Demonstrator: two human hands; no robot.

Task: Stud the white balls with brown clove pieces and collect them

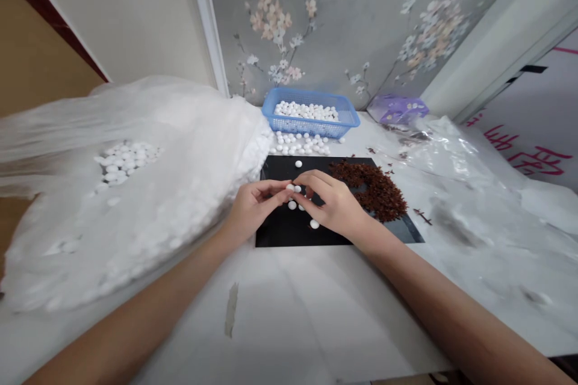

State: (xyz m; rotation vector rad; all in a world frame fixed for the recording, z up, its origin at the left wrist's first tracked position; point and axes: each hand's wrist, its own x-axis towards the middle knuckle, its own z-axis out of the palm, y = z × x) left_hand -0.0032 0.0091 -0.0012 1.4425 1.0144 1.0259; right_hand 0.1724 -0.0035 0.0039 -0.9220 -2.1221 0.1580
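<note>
**Flowered wall (343, 24) at twelve, fingertips meeting over a black mat (275, 228)**

A white table (280, 313) fills the foreground. Taking the meeting fingertips as the clock's centre, a bulging translucent bag (198, 150) of white pieces lies at nine o'clock. Under the hands, the mat's long axis runs nine to three. Near twelve, beyond it, sits a blue basket (350, 120), part-filled with similar pieces. A red-brown pile (383, 195) rests at three, so the right hand (334, 198) is nearer it than the left hand (253, 207).

What matters most seems to be the small gap between the hands. The left thumb and finger pinch a white piece (290, 187); a second white piece (297, 189) sits just beside it, toward three. The right fingertips are close together, but I cannot tell whether they grip it. Both pieces look rounded, with no clear long axis.
</note>
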